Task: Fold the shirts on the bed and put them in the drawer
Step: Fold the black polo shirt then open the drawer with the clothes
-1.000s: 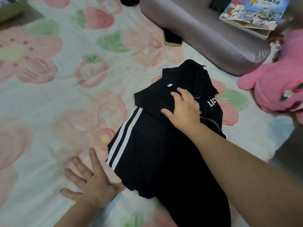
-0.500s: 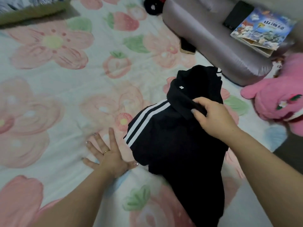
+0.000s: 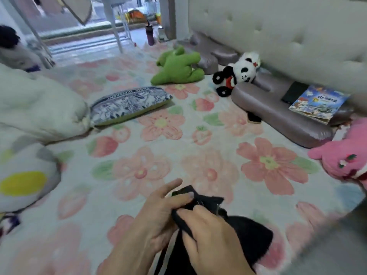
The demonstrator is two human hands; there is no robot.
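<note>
Hands of a person meet at the near edge of the bed (image 3: 198, 124), both gripping a black shirt (image 3: 250, 235) gathered into a dark bundle. The bundle's long axis runs from the person's body outward across the flowered sheet, and its narrow bunched end points away, toward the far side of the bed. The left hand (image 3: 156, 219) pinches that far end between thumb and curled fingers, with one finger held straighter above the cloth. The right hand (image 3: 210, 241) curls over the fabric just behind it, and the two hands nearly touch. Whether the shirt's underside rests on the sheet cannot be told. Half a second ago the shirt lay flat with its white stripes showing, the left hand was spread on the sheet beside it, and only the right hand held the cloth. Now the stripes are hidden, and the view has lifted to show a green plush (image 3: 176, 68), a panda plush (image 3: 236, 74) and a picture book (image 3: 317, 104).
</note>
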